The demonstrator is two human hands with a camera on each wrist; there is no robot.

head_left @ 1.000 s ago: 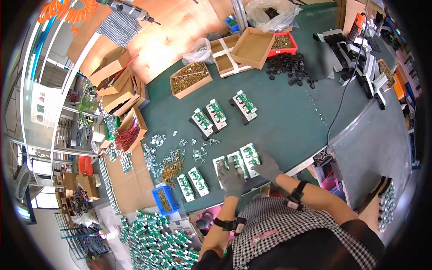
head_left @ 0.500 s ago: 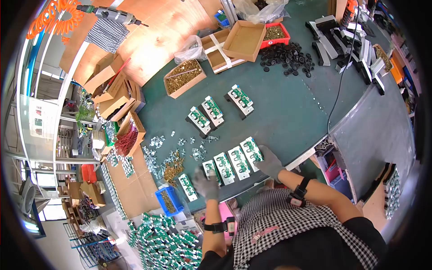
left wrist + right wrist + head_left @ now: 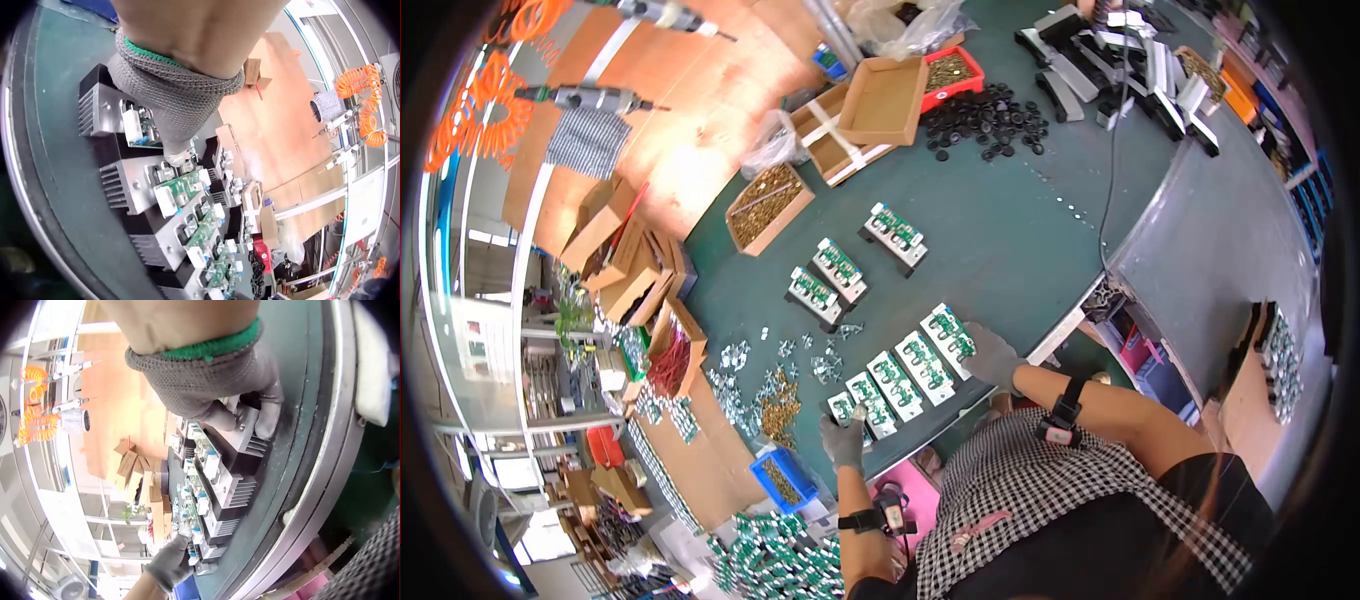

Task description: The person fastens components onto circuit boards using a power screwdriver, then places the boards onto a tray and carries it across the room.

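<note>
Several circuit board modules, green boards on silver finned heat sinks, stand side by side in a slanted row at the table's near edge. At the row's left end, my grey-gloved left hand [image 3: 843, 440] grips the leftmost module [image 3: 103, 112]; its thumb reaches over beside the board in the left wrist view. My gloved right hand [image 3: 994, 358] holds the rightmost module [image 3: 948, 338], with fingers [image 3: 269, 419] bent around the heat sink's finned end. Between the hands lie other modules, such as the middle module [image 3: 894, 386].
Three more modules [image 3: 837, 268] stand farther back. Loose metal clips [image 3: 745, 395] and brass screws [image 3: 780, 410] lie to the left, above a blue bin [image 3: 783, 480]. Black round caps [image 3: 990, 120] lie near a red tray [image 3: 953, 78]. A cable [image 3: 1112, 180] crosses the right side.
My left hand has moved leftward and brought the two separate modules against the others, making one row. My right hand has stayed at the right end. The head view has shifted.
</note>
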